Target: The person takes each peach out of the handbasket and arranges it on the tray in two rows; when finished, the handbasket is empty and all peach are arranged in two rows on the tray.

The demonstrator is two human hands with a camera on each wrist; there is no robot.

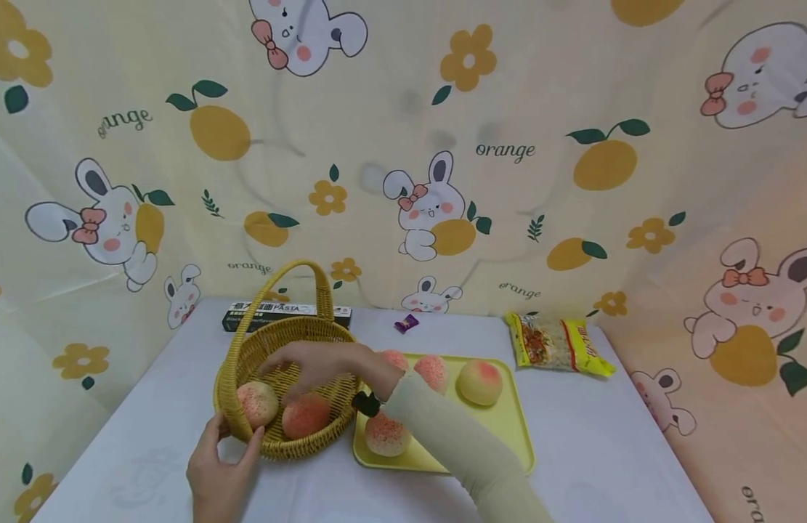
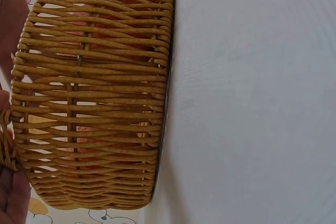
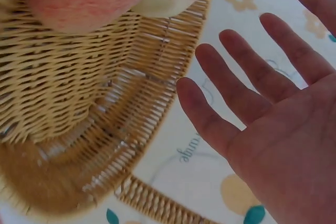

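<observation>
A woven wicker basket [image 1: 292, 450] with a tall arched handle stands at the left of the table. Inside lie a pale, pink-speckled peach [image 1: 257, 404] and a redder peach [image 1: 306, 416]. My left hand [image 1: 220, 472] grips the near left rim by the foot of the handle, thumb and fingers spread around it; the left wrist view shows the wicker side [image 2: 100, 98] close up. Over the basket's opening hangs my right hand [image 1: 318, 369], holding nothing. Its fingers [image 3: 210, 111] are extended and spread in the right wrist view, with both peaches lying apart from them.
Right of the basket, a yellow tray [image 1: 491, 436] carries several peaches, among them a pale one [image 1: 479, 383]; my right forearm crosses over it. Along the back are a dark pasta box [image 1: 341, 317], a small purple wrapped sweet [image 1: 406, 323] and a yellow food packet [image 1: 560, 345].
</observation>
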